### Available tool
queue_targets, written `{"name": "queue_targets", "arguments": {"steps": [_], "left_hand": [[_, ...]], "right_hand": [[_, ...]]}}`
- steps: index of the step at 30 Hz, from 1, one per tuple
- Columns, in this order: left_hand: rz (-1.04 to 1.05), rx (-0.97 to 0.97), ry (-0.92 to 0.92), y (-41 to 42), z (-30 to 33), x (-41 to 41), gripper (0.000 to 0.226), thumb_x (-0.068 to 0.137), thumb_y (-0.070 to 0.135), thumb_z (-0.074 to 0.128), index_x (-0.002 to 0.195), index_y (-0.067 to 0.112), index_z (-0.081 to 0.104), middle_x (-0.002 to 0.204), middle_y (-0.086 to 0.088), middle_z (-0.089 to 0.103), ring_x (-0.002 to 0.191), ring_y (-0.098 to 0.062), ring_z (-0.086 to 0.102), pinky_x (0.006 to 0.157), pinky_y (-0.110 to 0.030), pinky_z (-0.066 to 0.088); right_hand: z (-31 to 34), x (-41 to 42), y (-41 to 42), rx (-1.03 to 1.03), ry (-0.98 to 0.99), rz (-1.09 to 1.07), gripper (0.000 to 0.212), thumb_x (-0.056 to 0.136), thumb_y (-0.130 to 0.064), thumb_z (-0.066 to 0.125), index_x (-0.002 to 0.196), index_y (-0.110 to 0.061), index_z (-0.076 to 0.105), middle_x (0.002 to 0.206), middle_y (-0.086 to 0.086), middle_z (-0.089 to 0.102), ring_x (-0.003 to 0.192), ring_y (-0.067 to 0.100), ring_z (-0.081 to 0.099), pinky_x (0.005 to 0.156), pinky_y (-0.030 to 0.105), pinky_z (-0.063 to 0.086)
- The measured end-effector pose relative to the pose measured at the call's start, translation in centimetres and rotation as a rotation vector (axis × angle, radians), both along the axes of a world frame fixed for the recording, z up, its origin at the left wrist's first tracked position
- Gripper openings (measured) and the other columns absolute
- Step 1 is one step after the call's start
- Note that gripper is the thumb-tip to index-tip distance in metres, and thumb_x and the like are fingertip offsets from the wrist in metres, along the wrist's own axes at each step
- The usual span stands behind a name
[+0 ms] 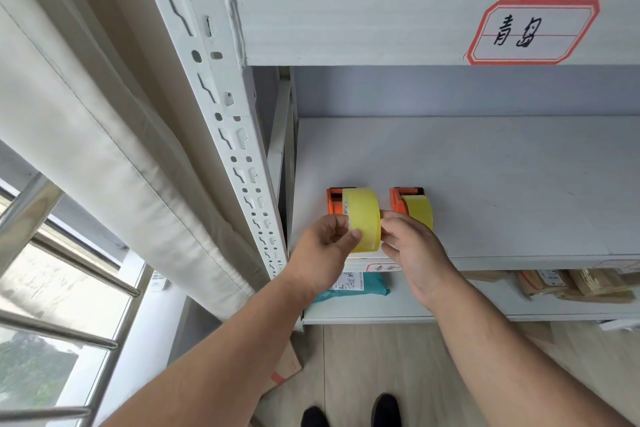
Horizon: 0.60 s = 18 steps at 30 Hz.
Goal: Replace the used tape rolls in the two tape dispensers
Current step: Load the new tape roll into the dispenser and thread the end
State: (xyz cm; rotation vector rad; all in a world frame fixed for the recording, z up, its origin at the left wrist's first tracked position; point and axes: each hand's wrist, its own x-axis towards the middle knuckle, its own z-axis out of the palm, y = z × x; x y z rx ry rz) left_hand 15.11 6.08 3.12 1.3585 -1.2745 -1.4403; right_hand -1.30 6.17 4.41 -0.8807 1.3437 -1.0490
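Note:
Two orange tape dispensers stand side by side on the white shelf (pixel 502 184). The left dispenser (pixel 334 203) carries a wide yellow tape roll (pixel 363 218). My left hand (pixel 325 246) pinches that roll's near face with thumb and fingers, and my right hand (pixel 412 246) grips its right side. The right dispenser (pixel 398 201) holds a smaller yellow roll (pixel 419 210), partly hidden behind my right hand.
A white metal upright (pixel 235 121) and a beige curtain (pixel 104 135) stand left of the shelf. The shelf above (pixel 346 28) bears a red-bordered label (pixel 533 31). Below lie a teal parcel (pixel 353 284) and brown parcels (pixel 571 284). A window rail (pixel 52 333) is far left.

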Motion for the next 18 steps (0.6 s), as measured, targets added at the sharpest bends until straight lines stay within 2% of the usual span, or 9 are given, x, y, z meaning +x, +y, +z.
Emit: {"name": "queue_targets", "arguments": {"steps": [2,4,5,8,11,15,18], "left_hand": [[-0.043,-0.002,-0.022,0.1,-0.5,0.0,0.008,0.103,0.014,0.065,0.099,0.009,0.069,0.083,0.002,0.072,0.077,-0.006,0.062,0.076,-0.016,0.051],[-0.08,-0.003,-0.055,0.3,-0.8,-0.1,0.019,0.102,0.013,0.065,0.084,0.018,0.063,0.067,0.02,0.06,0.067,-0.001,0.052,0.071,-0.012,0.044],[-0.089,-0.009,-0.078,0.3,-1.2,-0.1,0.02,0.102,0.013,0.066,0.082,0.018,0.062,0.065,0.022,0.057,0.065,-0.001,0.05,0.07,-0.012,0.043],[-0.101,-0.045,-0.103,0.2,-1.6,0.0,0.01,0.1,0.017,0.069,0.096,0.008,0.068,0.081,0.012,0.065,0.077,-0.009,0.059,0.081,-0.018,0.05],[-0.116,-0.028,-0.08,0.0,-1.8,0.4,0.013,0.098,0.019,0.072,0.109,0.012,0.073,0.1,0.004,0.076,0.095,-0.01,0.071,0.093,-0.02,0.056],[0.03,0.033,-0.086,-1.1,-2.5,1.0,0.021,0.1,0.019,0.07,0.12,0.015,0.069,0.112,-0.001,0.076,0.108,-0.016,0.071,0.094,-0.019,0.054],[0.18,0.031,-0.193,-2.8,-2.9,1.0,0.025,0.102,0.02,0.065,0.126,0.014,0.067,0.113,0.001,0.074,0.101,-0.013,0.07,0.086,-0.015,0.055]], "right_hand": [[0.1,-0.1,-0.4,0.0,0.01,-0.023,0.032,0.105,-0.028,0.058,0.087,-0.028,0.084,0.101,0.009,0.083,0.108,0.033,0.075,0.11,0.051,0.052],[0.0,-0.1,-0.6,0.004,0.052,-0.017,0.026,0.103,-0.034,0.064,0.09,-0.025,0.084,0.097,0.006,0.084,0.101,0.03,0.077,0.107,0.055,0.055],[-0.1,-0.1,-0.7,0.006,0.076,-0.02,0.023,0.102,-0.033,0.066,0.092,-0.022,0.083,0.095,0.004,0.085,0.099,0.029,0.078,0.105,0.057,0.056],[-0.6,-0.2,-0.8,0.024,0.081,-0.041,0.019,0.103,-0.024,0.065,0.095,-0.016,0.08,0.091,0.004,0.084,0.09,0.026,0.079,0.101,0.057,0.059],[-1.0,-0.3,-0.6,0.029,0.074,-0.057,0.018,0.105,-0.019,0.063,0.098,-0.013,0.079,0.093,0.006,0.084,0.088,0.024,0.079,0.099,0.057,0.06],[-2.1,-0.6,-1.2,0.055,0.076,-0.104,0.016,0.103,-0.021,0.066,0.1,-0.014,0.08,0.101,0.007,0.084,0.101,0.03,0.079,0.098,0.057,0.06],[-2.8,-1.2,-2.2,0.109,0.035,-0.137,0.014,0.103,-0.021,0.067,0.101,-0.015,0.079,0.105,0.008,0.083,0.102,0.032,0.079,0.095,0.055,0.062]]}}
